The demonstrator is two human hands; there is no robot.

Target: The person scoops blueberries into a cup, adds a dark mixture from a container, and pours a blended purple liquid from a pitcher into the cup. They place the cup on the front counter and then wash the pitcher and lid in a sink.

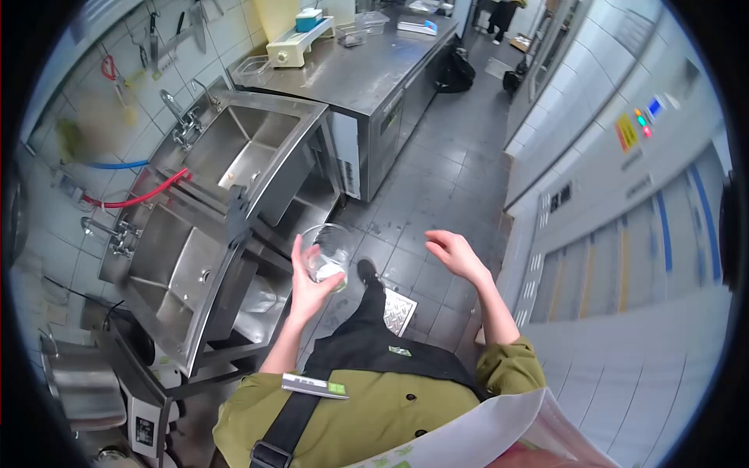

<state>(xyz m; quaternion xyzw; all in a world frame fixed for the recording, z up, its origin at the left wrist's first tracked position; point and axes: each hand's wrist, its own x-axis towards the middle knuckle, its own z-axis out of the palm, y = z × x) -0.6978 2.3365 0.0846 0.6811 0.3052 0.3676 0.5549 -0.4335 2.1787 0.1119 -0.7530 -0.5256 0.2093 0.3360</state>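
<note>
My left hand [307, 282] grips a clear plastic bowl [335, 238] by its side, thumb on one side and fingers on the other. Something white [328, 270] shows at the bowl's lower part; I cannot make out what it is. Out in front of me to the right, my right hand [459, 256] hangs in the air above the floor, holding nothing. Its fingers are loosely bent, with the thumb a little apart. A double steel sink [269, 204] stands to the left of the bowl.
A steel counter [343, 86] runs ahead on the left, carrying a cream-coloured machine [290, 51] and clear containers [370, 22]. Grey floor tiles [437, 179] form an aisle beside a large panelled appliance [624, 218]. A black bag [455, 72] sits by the counter; another person [503, 17] stands far off.
</note>
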